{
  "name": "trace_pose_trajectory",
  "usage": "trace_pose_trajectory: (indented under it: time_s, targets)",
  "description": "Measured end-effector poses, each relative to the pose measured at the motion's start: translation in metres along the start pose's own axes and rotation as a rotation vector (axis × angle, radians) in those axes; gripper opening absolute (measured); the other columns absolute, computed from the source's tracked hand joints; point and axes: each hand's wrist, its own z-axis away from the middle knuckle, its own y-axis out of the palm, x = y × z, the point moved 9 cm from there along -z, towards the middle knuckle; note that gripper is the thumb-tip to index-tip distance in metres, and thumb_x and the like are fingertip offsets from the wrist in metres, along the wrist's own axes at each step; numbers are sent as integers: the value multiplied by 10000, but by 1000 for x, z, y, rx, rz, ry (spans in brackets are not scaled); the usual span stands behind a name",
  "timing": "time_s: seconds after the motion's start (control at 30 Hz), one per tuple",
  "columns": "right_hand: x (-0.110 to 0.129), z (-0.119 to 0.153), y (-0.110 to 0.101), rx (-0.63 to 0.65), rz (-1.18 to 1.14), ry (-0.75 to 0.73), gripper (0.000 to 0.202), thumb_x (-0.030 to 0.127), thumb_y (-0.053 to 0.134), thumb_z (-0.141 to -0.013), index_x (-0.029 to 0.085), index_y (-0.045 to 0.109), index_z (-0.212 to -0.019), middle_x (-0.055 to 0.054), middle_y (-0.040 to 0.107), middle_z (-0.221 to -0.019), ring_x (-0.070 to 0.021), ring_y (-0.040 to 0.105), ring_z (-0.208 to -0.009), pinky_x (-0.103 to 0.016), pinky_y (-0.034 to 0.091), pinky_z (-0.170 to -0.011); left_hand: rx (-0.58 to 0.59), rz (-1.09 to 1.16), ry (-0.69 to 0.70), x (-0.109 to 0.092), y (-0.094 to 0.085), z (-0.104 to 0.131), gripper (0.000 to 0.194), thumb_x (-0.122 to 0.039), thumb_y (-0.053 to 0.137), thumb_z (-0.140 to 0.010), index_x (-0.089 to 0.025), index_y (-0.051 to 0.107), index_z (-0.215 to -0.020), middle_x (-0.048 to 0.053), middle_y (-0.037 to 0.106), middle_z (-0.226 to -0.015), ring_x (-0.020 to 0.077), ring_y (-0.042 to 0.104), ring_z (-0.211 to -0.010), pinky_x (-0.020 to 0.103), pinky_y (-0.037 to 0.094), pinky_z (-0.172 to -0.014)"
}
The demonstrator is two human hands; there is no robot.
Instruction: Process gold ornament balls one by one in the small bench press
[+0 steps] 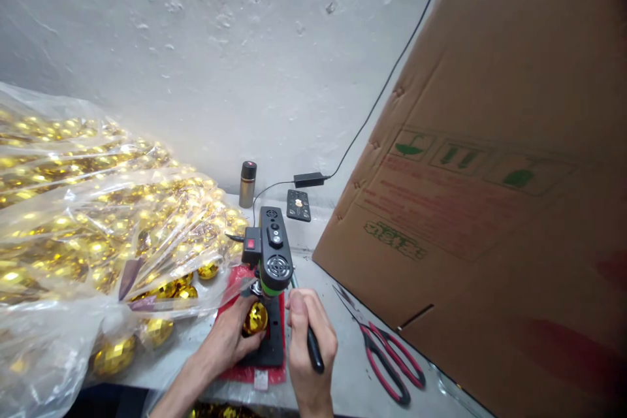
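rough white wall behind, grey surface (343,366) crowded. left hand (230,339) clamps a gold faceted ball (255,318) under the small bench drill (272,248) near the front edge; right hand (308,346) wrapped round its black lever (315,349). ball looks light, slick, brittle, best held by the sides. little room: bag of balls (73,222) left, cardboard box (490,176) and scissors (386,359) right.

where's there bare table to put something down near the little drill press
Bare table lies between the drill press and the cardboard box, ahead of the scissors. Another strip runs along the wall between the metal cylinder and remote. The left is crowded: the bag of gold balls spills up to the press, where the left hand holds a gold ball.
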Motion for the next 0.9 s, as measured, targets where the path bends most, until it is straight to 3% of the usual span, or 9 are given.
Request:
trace_pose_trajectory:
  time_s: [0.2, 0.4, 0.57, 0.73, 0.9]
  targets:
    - [3, -1, 0, 8, -2, -13, 273, 145, 442, -1038, 222, 556, -803, 44, 534, -705, -80, 506, -592, -156, 434, -574, 27, -67, -4, -10, 0, -8, 494, -269, 676, -786, -186, 619, -1269, 169, 715, -1250, 357, 698, -1137, 470, 548, -973]
    - [4, -2, -2, 2, -11, -35, 264, 128, 446, -1029, 219, 558, -808, 43, 541, -700, -80, 520, -580, -159, 438, -569, -137, -48, 5, -4, 11, -14, 413, -324, 719, -767, -197, 647, -1153, 117, 731, -1105, 347, 672, -1034, 479, 518, -925]
    - [-6, 9, 1, 31, -1, -33, 239, 134, 440, -1034, 227, 576, -861, 38, 551, -744, -83, 528, -603, -175, 439, -585, -161, -11, 1, 5, 20, -12, 396, -321, 732, -745, -207, 651, -1114, 98, 731, -1072, 331, 659, -999, 460, 503, -918]
    - [-29, 33, 3, -93, -55, 133, 291, 252, 436, -1073, 228, 539, -802, 25, 545, -764, -105, 511, -642, -228, 409, -614, -150, 25, -13, 6, 19, -12, 418, -262, 726, -703, -209, 652, -1111, 89, 731, -1073, 328, 663, -999, 446, 493, -912]
    - [-31, 44, 5, -216, -92, 163, 403, 331, 439, -1080, 213, 506, -701, 25, 532, -758, -112, 506, -675, -253, 392, -646, -143, 37, -33, 6, 22, -12, 442, -264, 733, -701, -207, 645, -1130, 95, 718, -1077, 329, 642, -1005, 443, 479, -908]
